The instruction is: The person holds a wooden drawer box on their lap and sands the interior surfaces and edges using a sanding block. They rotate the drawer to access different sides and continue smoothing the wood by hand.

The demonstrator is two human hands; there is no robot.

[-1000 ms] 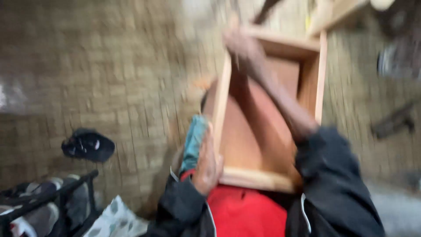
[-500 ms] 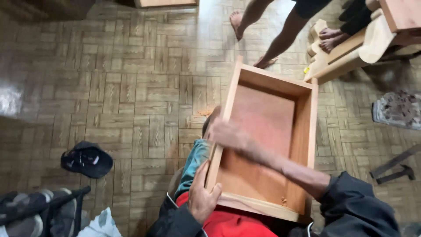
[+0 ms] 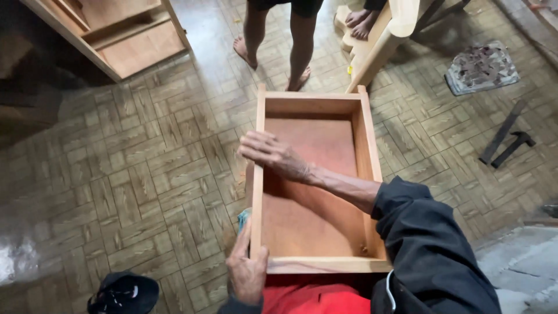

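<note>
Gripping the near left corner of a wooden drawer (image 3: 317, 192), the left hand (image 3: 247, 273) is clamped on its rim; the right hand (image 3: 273, 154) lies flat, fingers spread, across the left side wall; the drawer rests open side up on the person's lap, above the parquet floor (image 3: 145, 174); another person's bare legs (image 3: 279, 40) stand just beyond it; a dark cap (image 3: 124, 293) lies at lower left.

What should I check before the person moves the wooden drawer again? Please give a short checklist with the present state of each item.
1. Left hand grips the near corner of the drawer: ok.
2. Right hand rests on the left side rail: ok.
3. Drawer inside free of loose things: ok.
4. Floor ahead free: not ok, another person's legs stand just beyond the far end.
5. Corner joints tight: cannot tell.
6. Hammer out of the way: ok.
</note>
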